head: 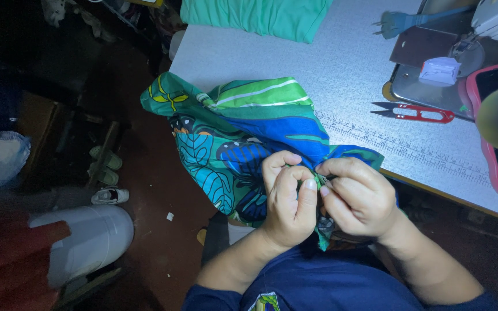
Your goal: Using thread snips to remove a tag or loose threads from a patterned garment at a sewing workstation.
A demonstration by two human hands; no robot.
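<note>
A bundle of green and blue leaf-print fabric [234,135] hangs over the near edge of a white work table [341,75]. My left hand [286,198] grips a fold of it, thumb and fingers pressed together. My right hand [358,196] pinches the same fold from the other side, fingertips touching those of the left. A small metallic piece shows between the fingertips; what it is I cannot tell.
Red-handled thread snips [416,112] lie on the table by a sewing machine's metal plate [433,86]. Folded plain green cloth [260,17] sits at the far edge. On the dark floor to the left are sandals [105,167] and a white container [87,236].
</note>
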